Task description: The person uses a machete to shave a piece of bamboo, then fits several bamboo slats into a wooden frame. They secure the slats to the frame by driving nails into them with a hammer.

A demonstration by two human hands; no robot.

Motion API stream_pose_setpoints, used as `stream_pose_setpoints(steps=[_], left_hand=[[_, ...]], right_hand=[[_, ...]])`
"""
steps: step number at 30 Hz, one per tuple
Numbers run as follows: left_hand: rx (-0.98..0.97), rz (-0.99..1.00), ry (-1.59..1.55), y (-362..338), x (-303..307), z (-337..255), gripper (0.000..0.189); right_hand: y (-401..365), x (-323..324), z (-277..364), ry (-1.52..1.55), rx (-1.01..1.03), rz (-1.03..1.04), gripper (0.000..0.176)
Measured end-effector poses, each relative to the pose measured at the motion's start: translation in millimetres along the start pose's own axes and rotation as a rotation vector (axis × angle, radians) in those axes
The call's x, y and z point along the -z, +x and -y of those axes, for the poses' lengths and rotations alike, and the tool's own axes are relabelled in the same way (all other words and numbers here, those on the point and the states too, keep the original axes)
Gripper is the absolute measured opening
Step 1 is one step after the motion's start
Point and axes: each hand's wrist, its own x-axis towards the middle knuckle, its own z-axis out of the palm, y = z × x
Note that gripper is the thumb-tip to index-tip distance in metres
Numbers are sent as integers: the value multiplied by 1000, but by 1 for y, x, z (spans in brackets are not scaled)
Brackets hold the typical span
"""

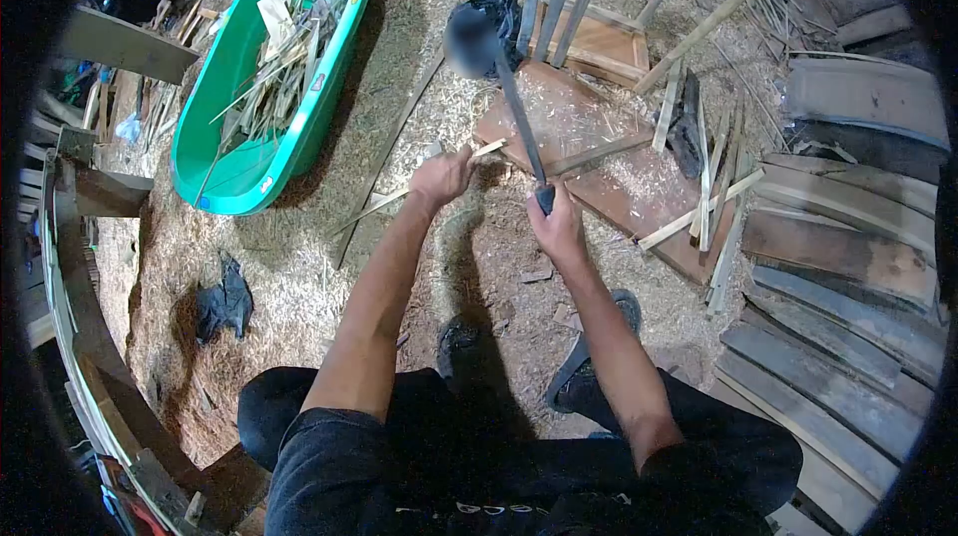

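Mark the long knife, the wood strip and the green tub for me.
Long knife [523,121], head view: middle of the blade.
Wood strip [489,148], head view: its pale far end.
Green tub [243,167], head view: bare floor at its near end.

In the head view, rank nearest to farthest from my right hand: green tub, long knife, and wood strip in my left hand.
1. Long knife, gripped in your right hand.
2. Wood strip, left of the knife, in your left hand.
3. Green tub, farther left, past your left hand.
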Motion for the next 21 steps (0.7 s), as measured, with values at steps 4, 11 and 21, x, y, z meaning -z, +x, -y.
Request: stream_pose_setpoints(steps=[4, 11, 21], left_hand=[[-90, -64, 36, 29, 0, 25, 39], [20, 5, -73, 18, 16, 7, 46], [-30, 13, -161, 14, 2, 13, 50]], right_hand=[[17, -11, -6, -97, 0, 24, 41], [9, -15, 1, -118, -26, 83, 42], [4, -13, 0, -132, -93, 64, 42]])
